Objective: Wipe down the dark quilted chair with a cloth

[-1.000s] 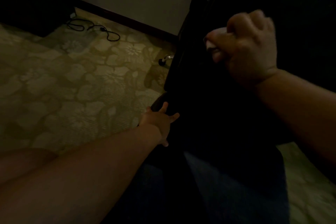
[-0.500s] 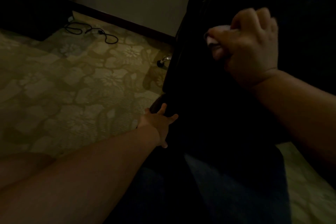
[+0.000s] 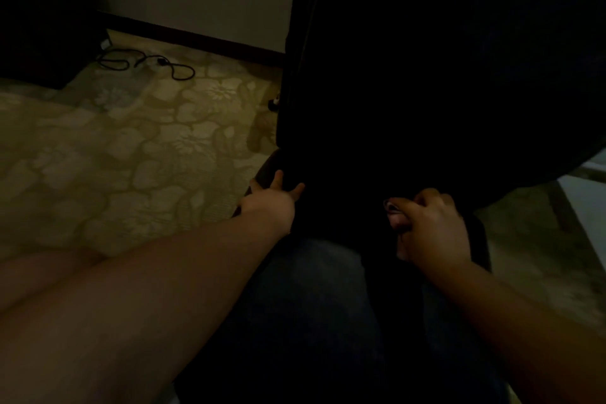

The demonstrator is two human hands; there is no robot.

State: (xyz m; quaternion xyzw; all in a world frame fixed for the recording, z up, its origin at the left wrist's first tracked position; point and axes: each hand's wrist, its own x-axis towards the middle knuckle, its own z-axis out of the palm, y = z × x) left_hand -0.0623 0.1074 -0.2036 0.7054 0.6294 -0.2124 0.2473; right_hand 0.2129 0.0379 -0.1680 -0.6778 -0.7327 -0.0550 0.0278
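The dark chair point(image 3: 410, 82) fills the upper right of the dim head view, nearly black, its quilting too dark to make out. My right hand point(image 3: 429, 229) is curled into a fist low against the chair's lower part, gripping a small pale cloth point(image 3: 392, 207) of which only a sliver shows at the fingertips. My left hand point(image 3: 272, 202) reaches to the chair's lower left edge, fingers spread and straight, touching it. My jeans-clad legs lie below both hands.
A patterned beige carpet point(image 3: 131, 157) covers the floor on the left. A black cable point(image 3: 147, 64) lies coiled near the dark baseboard and pale wall. A chair caster point(image 3: 273, 103) shows by the chair's left edge. Dark furniture stands at the far left.
My right hand has dropped with the cloth from high on the chair down to its lower part. My left hand has stayed at the chair's lower left edge.
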